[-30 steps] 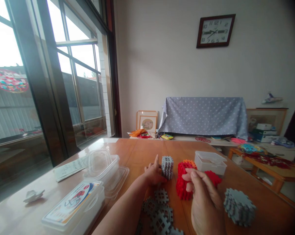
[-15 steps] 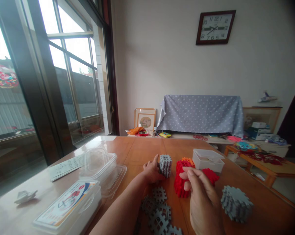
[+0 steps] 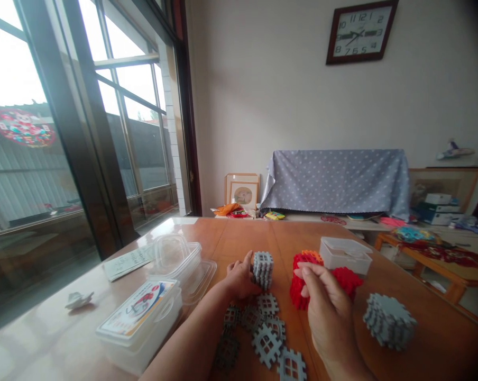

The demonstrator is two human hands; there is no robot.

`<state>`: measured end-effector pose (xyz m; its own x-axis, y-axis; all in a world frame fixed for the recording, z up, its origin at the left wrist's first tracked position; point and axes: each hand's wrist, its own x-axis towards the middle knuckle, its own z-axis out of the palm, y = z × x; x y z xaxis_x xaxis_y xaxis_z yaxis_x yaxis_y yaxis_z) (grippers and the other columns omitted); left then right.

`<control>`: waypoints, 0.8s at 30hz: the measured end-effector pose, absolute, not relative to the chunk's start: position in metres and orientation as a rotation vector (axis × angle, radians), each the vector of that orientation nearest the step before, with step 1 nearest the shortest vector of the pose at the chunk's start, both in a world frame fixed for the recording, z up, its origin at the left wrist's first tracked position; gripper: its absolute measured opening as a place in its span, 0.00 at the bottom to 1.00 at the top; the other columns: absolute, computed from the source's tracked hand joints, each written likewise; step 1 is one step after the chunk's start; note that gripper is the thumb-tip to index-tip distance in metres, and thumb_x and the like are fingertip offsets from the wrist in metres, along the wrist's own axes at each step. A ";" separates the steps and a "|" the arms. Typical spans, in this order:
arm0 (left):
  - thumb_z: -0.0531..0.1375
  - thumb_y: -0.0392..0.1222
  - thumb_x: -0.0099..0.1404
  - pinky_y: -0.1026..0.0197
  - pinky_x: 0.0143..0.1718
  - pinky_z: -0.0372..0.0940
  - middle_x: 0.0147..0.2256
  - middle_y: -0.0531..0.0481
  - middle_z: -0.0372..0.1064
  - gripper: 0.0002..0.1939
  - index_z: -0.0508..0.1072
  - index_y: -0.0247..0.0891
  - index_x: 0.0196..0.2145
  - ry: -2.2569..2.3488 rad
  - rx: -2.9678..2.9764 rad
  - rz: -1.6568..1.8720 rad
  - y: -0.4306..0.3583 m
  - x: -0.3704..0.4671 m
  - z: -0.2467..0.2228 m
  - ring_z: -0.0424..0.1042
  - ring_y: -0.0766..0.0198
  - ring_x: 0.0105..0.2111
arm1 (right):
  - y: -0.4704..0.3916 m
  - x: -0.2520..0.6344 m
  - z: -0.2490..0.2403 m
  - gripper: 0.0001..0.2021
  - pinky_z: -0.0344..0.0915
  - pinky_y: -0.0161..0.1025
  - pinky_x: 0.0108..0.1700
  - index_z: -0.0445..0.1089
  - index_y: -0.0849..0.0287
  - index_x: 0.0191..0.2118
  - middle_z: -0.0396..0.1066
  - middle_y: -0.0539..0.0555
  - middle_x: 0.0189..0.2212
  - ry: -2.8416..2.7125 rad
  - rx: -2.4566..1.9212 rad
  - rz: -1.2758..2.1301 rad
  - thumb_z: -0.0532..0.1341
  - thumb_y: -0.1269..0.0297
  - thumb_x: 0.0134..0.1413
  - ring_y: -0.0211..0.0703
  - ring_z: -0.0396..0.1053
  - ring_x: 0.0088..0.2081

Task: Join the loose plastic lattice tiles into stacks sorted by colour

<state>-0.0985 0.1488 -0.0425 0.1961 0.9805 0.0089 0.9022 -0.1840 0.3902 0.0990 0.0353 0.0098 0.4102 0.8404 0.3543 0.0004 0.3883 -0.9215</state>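
My left hand (image 3: 240, 279) is at the left side of an upright stack of grey window-patterned tiles (image 3: 264, 270). One finger points up beside the stack, and the others curl around its lower part. My right hand (image 3: 328, 304) is closed, thumb and fingertips together, in front of a stack of red interlocking tiles (image 3: 300, 288). Whether anything is pinched there is hidden. Loose grey window tiles (image 3: 266, 338) lie scattered between my forearms. More red pieces (image 3: 348, 283) show behind my right hand, with orange tiles (image 3: 312, 256) behind the red stack.
Another grey tile stack (image 3: 389, 321) stands at the right. A clear plastic box (image 3: 345, 256) is at the back right. On the left are a labelled box (image 3: 139, 323), clear containers (image 3: 183, 259), a paper sheet (image 3: 128, 262) and a crumpled wrapper (image 3: 79, 300).
The view has turned slightly left. Against the table, my left hand and the grey stack have shifted a little to the left. My right hand stays closed near the red stack.
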 end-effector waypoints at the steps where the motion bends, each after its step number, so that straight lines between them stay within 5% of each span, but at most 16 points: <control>1: 0.69 0.55 0.43 0.49 0.66 0.47 0.61 0.38 0.65 0.65 0.40 0.39 0.72 1.787 2.176 0.378 0.146 -0.103 -0.043 0.58 0.43 0.64 | 0.035 0.099 0.009 0.19 0.63 0.38 0.40 0.75 0.56 0.44 0.76 0.53 0.38 -1.019 -1.037 0.668 0.62 0.46 0.60 0.43 0.68 0.37; 17: 0.70 0.54 0.43 0.41 0.64 0.49 0.58 0.42 0.69 0.62 0.46 0.46 0.71 1.802 2.101 0.388 0.104 -0.140 -0.032 0.60 0.39 0.62 | 0.041 0.098 -0.001 0.19 0.64 0.39 0.39 0.75 0.56 0.44 0.77 0.53 0.41 -1.077 -1.037 0.642 0.62 0.46 0.59 0.46 0.71 0.41; 24: 0.71 0.54 0.41 0.41 0.63 0.52 0.57 0.43 0.68 0.61 0.49 0.49 0.70 1.834 2.034 0.443 0.097 -0.138 -0.027 0.62 0.39 0.60 | 0.043 0.097 -0.002 0.19 0.65 0.45 0.48 0.75 0.57 0.44 0.77 0.55 0.43 -1.103 -1.048 0.637 0.62 0.46 0.59 0.50 0.72 0.46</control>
<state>-0.1380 0.0965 -0.0272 0.1060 0.9943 -0.0113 0.8797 -0.0885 0.4672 0.0968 0.0434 -0.0023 0.3568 0.8433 0.4020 0.0736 0.4036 -0.9120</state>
